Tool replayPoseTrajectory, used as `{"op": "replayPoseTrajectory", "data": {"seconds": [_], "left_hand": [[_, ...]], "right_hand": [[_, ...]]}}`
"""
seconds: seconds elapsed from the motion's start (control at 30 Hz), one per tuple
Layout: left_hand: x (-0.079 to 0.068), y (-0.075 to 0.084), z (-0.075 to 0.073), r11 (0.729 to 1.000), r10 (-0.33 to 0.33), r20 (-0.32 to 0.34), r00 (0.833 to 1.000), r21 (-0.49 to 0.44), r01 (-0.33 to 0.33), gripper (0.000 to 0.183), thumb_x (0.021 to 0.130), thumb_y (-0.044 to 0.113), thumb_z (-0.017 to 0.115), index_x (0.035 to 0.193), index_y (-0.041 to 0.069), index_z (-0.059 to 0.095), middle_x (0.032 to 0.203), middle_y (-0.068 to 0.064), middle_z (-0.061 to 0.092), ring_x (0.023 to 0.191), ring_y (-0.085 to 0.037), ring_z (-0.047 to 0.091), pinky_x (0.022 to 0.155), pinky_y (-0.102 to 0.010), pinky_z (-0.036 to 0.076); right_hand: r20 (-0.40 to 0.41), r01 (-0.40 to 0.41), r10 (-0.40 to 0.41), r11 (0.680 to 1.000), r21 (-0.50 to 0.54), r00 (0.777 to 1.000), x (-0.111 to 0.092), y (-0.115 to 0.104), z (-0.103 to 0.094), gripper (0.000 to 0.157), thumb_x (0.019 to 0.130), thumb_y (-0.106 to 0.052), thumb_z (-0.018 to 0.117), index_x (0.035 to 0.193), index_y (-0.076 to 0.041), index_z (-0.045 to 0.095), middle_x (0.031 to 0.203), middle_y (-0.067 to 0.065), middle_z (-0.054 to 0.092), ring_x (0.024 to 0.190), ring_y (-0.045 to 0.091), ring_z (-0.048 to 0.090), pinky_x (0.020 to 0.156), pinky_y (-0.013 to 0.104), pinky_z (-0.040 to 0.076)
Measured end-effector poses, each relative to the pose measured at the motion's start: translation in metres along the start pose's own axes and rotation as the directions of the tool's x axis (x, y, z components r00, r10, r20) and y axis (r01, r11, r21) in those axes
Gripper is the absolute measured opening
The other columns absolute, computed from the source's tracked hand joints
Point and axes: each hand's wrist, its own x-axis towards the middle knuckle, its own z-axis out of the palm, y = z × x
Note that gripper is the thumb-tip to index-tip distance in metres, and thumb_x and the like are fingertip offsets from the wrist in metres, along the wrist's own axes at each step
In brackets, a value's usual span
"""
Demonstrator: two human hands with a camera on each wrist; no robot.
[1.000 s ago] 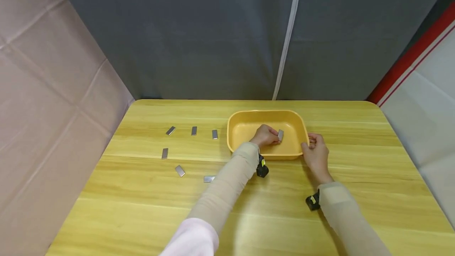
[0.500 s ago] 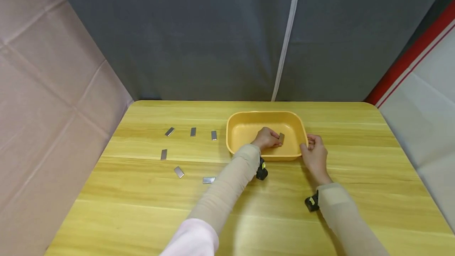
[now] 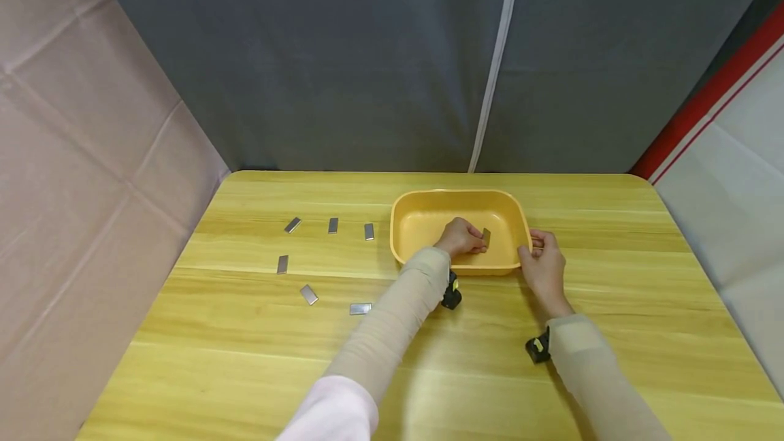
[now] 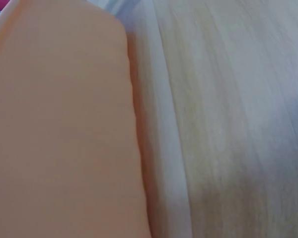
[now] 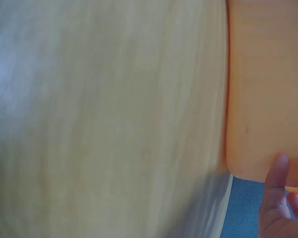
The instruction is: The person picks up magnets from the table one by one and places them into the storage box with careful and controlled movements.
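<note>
In the head view a yellow-orange plastic tray (image 3: pixel 422 206) sits toward the back of the wooden table. My left hand (image 3: pixel 461 237) reaches over its front wall and pinches a small flat rectangular metal piece (image 3: pixel 486 237) at the fingertips, inside the tray. At the right end, my right hand (image 3: pixel 544 264) grips the rim, thumb at the front corner and fingers behind it. The right wrist view shows the thumb (image 5: pixel 277 173) against the tray's wall (image 5: pixel 268 99). Only the outer wall (image 4: pixel 64 124) and tabletop appear in the left wrist view; the left hand is out of sight there.
Several similar metal pieces lie spread on the table (image 3: pixel 245 359) left of the tray, such as one piece (image 3: pixel 369 231) near its left end and another piece (image 3: pixel 360 309) beside the left forearm. A dark grey curtain (image 3: pixel 306 73) hangs behind the table's back edge.
The left hand has shifted slightly right inside the tray with the metal piece, whose face now looks darker and browner. The right hand keeps its hold on the rim.
</note>
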Motion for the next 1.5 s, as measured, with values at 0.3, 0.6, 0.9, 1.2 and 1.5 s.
{"op": "replayPoseTrajectory", "data": {"seconds": [0.3,0.6,0.9,1.2,1.5], "left_hand": [[-0.016,0.003,0.0,0.995,0.067,-0.036,0.997,0.077,-0.064,0.008,0.08,0.002,0.063,0.081,-0.005,0.065,0.069,-0.013,0.065,0.064,-0.022,0.065,0.049,-0.018,0.047],[-0.016,0.002,0.0,0.987,0.109,-0.021,0.994,0.124,-0.106,0.009,0.08,0.003,0.063,0.079,-0.005,0.067,0.068,-0.013,0.065,0.058,-0.019,0.062,0.047,-0.016,0.044],[-0.017,0.003,0.001,0.988,0.122,-0.001,0.993,0.094,-0.121,0.006,0.08,0.0,0.062,0.079,-0.007,0.064,0.069,-0.015,0.065,0.06,-0.02,0.063,0.05,-0.019,0.048],[-0.017,0.005,0.001,0.984,0.134,0.007,0.991,0.12,-0.133,0.007,0.08,0.002,0.063,0.081,-0.005,0.064,0.072,-0.013,0.066,0.06,-0.018,0.063,0.05,-0.017,0.046],[-0.019,0.009,-0.009,0.981,0.135,-0.014,0.991,0.144,-0.131,0.014,0.08,0.007,0.064,0.091,-0.001,0.068,0.08,-0.009,0.066,0.07,-0.018,0.059,0.055,-0.018,0.043]], "right_hand": [[-0.012,0.0,0.0,1.0,0.0,1.0,0.001,0.001,0.001,0.033,0.082,-0.001,0.048,0.115,0.003,0.047,0.1,0.019,0.055,0.071,0.01,0.05,0.046,0.016,0.046],[-0.017,0.003,-0.003,1.0,-0.009,1.0,0.001,0.0,0.001,0.034,0.082,-0.002,0.048,0.115,0.004,0.047,0.101,0.019,0.055,0.074,0.013,0.051,0.047,0.014,0.045],[0.001,0.003,-0.003,1.0,-0.007,1.0,-0.001,-0.002,-0.001,0.034,0.083,-0.001,0.047,0.117,0.005,0.045,0.103,0.021,0.054,0.075,0.016,0.051,0.046,0.015,0.045],[0.002,-0.001,0.001,1.0,0.0,1.0,0.0,-0.003,-0.001,0.034,0.083,0.0,0.047,0.117,0.005,0.045,0.102,0.022,0.053,0.073,0.013,0.05,0.046,0.013,0.044],[0.002,-0.004,0.004,1.0,0.013,1.0,0.002,-0.001,0.002,0.034,0.083,-0.001,0.047,0.117,0.005,0.045,0.103,0.022,0.053,0.071,0.011,0.049,0.047,0.014,0.045]]}}
